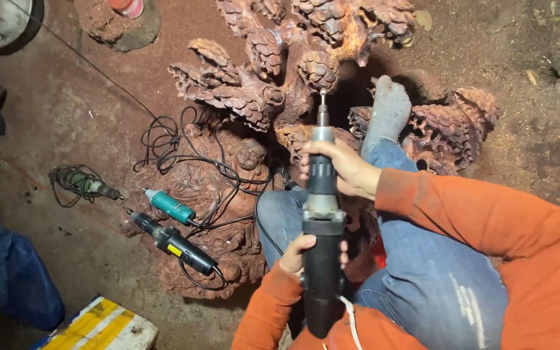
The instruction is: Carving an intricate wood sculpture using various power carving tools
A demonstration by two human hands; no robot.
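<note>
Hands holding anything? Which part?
Both grip one black rotary carving tool: right hand around the front barrel behind the bit, left hand around the rear body. Bit tip meets the wood carving.

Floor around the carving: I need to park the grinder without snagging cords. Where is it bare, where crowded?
Bare dusty floor lies left of the wood carving, above the green grinder; more lies at upper right. Crowded: the cable tangle, teal grinder and black grinder. Both hands, left hand and right hand, grip the held grinder.
</note>
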